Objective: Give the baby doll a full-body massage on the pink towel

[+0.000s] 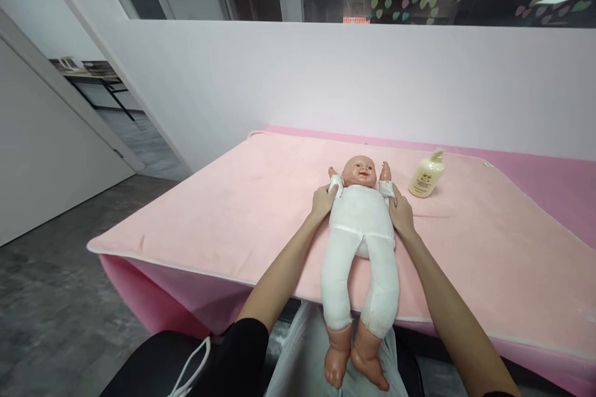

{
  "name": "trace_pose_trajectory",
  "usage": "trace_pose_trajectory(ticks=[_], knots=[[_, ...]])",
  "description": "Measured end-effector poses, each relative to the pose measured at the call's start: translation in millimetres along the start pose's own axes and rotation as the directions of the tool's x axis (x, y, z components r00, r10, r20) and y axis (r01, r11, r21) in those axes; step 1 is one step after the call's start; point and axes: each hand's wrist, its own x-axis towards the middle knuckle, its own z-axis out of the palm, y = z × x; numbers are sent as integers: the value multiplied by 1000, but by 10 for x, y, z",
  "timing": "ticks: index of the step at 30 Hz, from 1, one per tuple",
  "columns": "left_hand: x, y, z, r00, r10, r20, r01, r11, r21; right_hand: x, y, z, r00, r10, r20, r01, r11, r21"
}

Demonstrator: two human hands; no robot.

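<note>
A baby doll (361, 214) with a white cloth body lies on its back on the pink blanket (209, 217), head toward the wall. Its lower legs hang past the table's front edge, over my lap. My left hand (322, 201) is closed around the doll's raised arm on the left, at the white sleeve. On the other side my right hand (401, 209) grips the other raised arm, its fingers partly hidden behind the sleeve. A pale yellow pump bottle (426, 175) stands upright on the blanket, just beyond my right hand.
A brighter pink cloth (549, 189) shows under the blanket at the back and right. Behind the table rises a white wall (326, 80) with dark glass above it. An open doorway and grey floor (46, 304) lie to the left.
</note>
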Motion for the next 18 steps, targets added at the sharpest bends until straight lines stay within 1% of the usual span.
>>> trace_pose_trajectory(ticks=[3,7,10,12,15,17,18], knots=[[-3,5,13,1000,-16,0,16,1000,-4,18,5,-7,999,23,42,-21,998,-64],[-11,23,16,999,-32,7,32,999,9,44,-24,-5,992,72,100,-63,994,-94],[-15,54,1,995,-95,12,94,992,80,71,-74,-14,978,144,150,-125,984,-128],[-15,69,-12,989,-145,13,143,982,120,85,-94,-20,969,187,163,-166,977,-134],[-19,57,-20,987,-162,10,159,979,127,87,-59,-9,968,215,132,-206,975,-78],[-25,29,-9,989,-148,-22,149,987,57,79,6,11,975,212,72,-215,976,41],[-29,13,1,988,-146,-53,146,989,-5,76,43,21,978,207,31,-210,968,135]])
